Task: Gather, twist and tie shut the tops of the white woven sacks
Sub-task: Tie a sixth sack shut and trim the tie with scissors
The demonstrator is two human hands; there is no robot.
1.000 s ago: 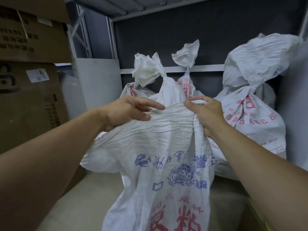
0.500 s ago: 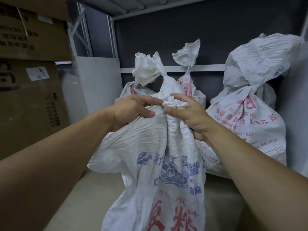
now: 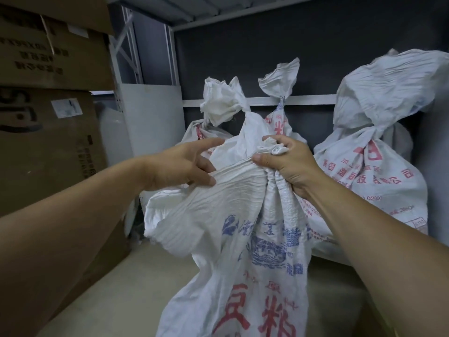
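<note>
At floor level, before a shelf bay, near centre:

1. Sack (image 3: 243, 215), white woven, blue and red print. Top untied. Right part of its mouth bunched into pleats; left part is still a loose, wrinkled edge. Its base runs out of view below.
2. Right grip (image 3: 289, 164): bare hand, fingers and thumb clamped round the bunched part of the sack top, a twist of fabric poking out above the knuckles.
3. Left grip (image 3: 179, 166): bare hand, fingers apart and nearly straight, thumb resting on the loose edge, holding nothing.

Toward the back of the floor (image 3: 121, 276), behind item 1:

4. Left rear sack (image 3: 218, 105), top tied, ruffled mouth above the knot.
5. Middle rear sack (image 3: 279, 81), tied at a thin neck, red print, mostly hidden by item 1.
6. Right rear sack (image 3: 379, 166), the largest in view, tied at the neck, red print, near the right wall.

Left edge of the floor:

7. Boxes (image 3: 48, 142), brown cardboard, stacked, printed labels.
8. Panel (image 3: 150, 113), pale, upright, between the boxes and the left rear sack.

Behind items 4 to 6:

9. Rail (image 3: 313, 99), pale, horizontal, across a dark back wall.
</note>
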